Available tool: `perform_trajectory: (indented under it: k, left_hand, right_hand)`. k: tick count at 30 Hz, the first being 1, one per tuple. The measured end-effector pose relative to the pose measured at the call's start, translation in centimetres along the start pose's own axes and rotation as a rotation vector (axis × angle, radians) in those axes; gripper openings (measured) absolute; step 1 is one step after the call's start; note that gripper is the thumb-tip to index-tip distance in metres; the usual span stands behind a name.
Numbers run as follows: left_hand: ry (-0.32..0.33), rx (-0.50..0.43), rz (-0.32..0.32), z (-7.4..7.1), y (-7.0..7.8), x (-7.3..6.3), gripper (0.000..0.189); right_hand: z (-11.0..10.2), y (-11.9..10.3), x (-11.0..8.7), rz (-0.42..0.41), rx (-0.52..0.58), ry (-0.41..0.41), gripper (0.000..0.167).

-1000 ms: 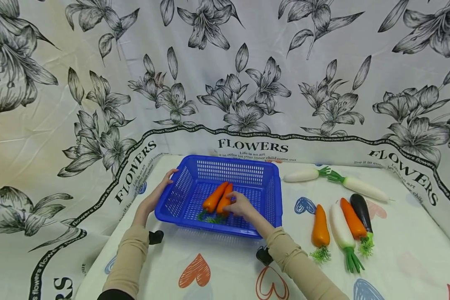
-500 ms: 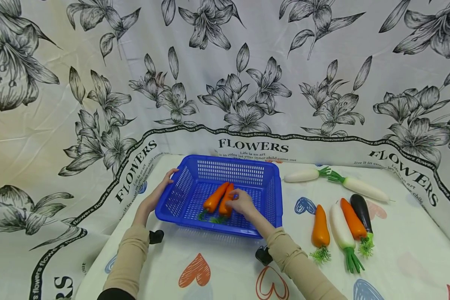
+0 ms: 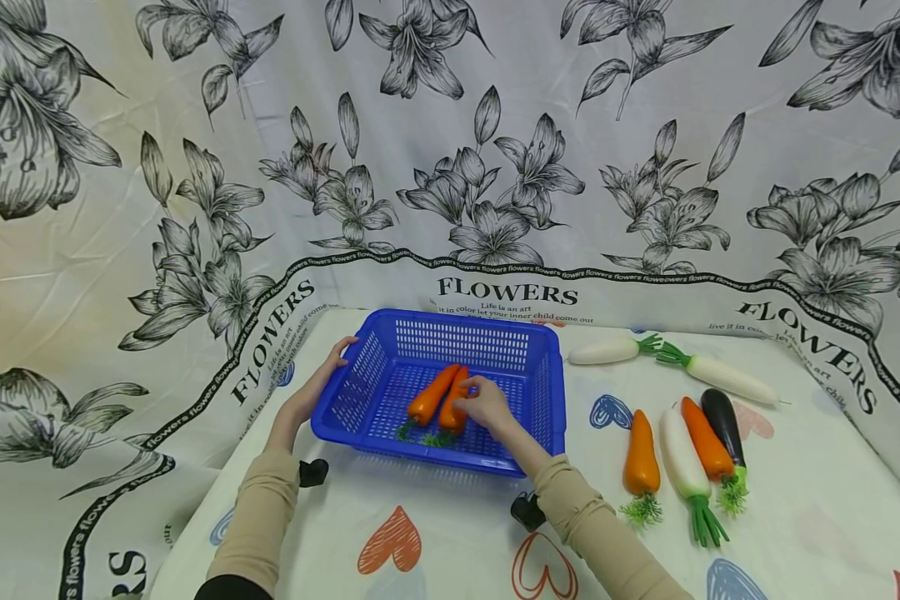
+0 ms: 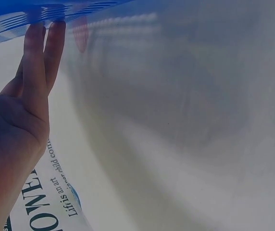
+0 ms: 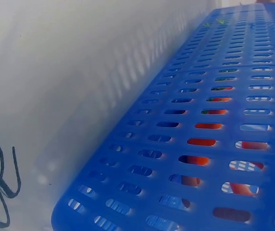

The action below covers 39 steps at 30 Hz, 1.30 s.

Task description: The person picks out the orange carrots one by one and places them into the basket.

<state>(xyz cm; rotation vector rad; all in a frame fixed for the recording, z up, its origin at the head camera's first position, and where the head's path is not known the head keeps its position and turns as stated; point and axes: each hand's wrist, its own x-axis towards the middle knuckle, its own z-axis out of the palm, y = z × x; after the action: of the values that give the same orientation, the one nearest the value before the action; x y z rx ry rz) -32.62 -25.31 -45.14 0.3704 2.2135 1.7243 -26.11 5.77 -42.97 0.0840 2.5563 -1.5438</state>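
Two orange carrots lie side by side in a blue plastic basket (image 3: 472,323), the left carrot (image 3: 432,395) and the right carrot (image 3: 452,415). Their green tops point toward the near wall. My right hand (image 3: 487,407) reaches over the near rim, its curled fingers pinching the right carrot; part of that carrot is covered by them. At the basket's left end, my left hand (image 3: 328,367) holds the rim. In the left wrist view, fingers (image 4: 35,53) reach up against the basket's outer side. The right wrist view shows the slotted basket wall (image 5: 195,120), with orange through the slots.
To the right, a carrot (image 3: 641,454), a white radish (image 3: 681,446), another carrot (image 3: 705,437) and an eggplant (image 3: 722,421) lie grouped. Two more white radishes, the left radish (image 3: 603,351) and the right radish (image 3: 731,377), lie behind them. A patterned curtain (image 3: 495,167) hangs at the back.
My right hand has shifted slightly right and away from me, and the right carrot has moved a little right with it. My left hand stays on the basket.
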Motion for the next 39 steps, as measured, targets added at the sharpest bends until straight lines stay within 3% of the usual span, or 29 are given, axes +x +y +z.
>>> perform_trajectory:
  k: [14,24,31,39]
  left_hand:
    - [-0.001,-0.001,0.008,0.00,-0.10,0.13,0.050]
    - [0.006,0.028,0.018,-0.06,-0.18,0.06,0.048]
    - [0.006,0.038,0.018,-0.05,-0.17,-0.03,0.048]
    - [0.006,0.049,0.020,0.00,0.11,-0.13,0.047]
  right_hand:
    - [-0.26,-0.14,-0.04,0.007,0.048,0.003,0.034]
    - [-0.10,-0.19,0.11,0.056,0.095,0.022,0.040]
    - [-0.18,-0.25,-0.16,0.094,0.227,0.039,0.040]
    - [-0.68,-0.78,-0.74,0.125,0.348,-0.036,0.045]
